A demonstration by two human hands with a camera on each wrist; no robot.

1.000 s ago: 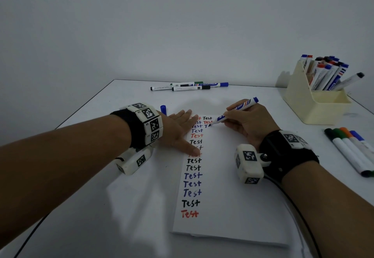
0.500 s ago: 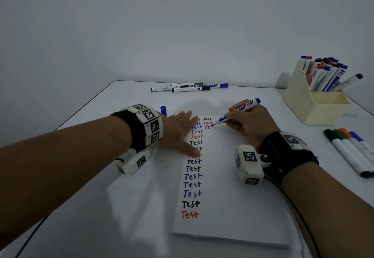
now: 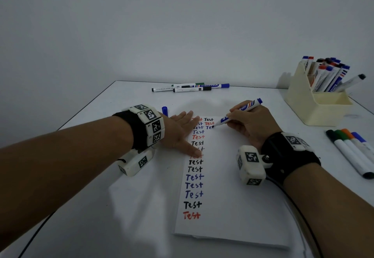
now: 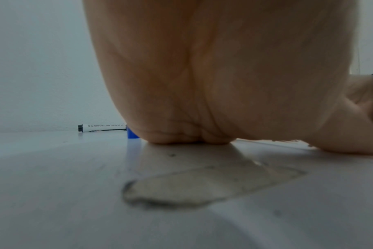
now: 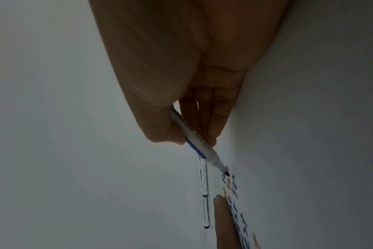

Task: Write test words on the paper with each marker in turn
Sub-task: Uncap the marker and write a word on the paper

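Gripping a blue marker (image 3: 238, 112) between curled fingers (image 5: 204, 128), the right hand (image 3: 251, 123) sets its tip on the paper (image 3: 232, 207), at an unfinished "Te" in the second column of test words. The left hand (image 3: 180, 130) lies flat, fingers straight, pressing the paper's edge to the tabletop (image 3: 91, 217). A blue cap (image 3: 165, 111) stands just beyond the left hand's fingers.
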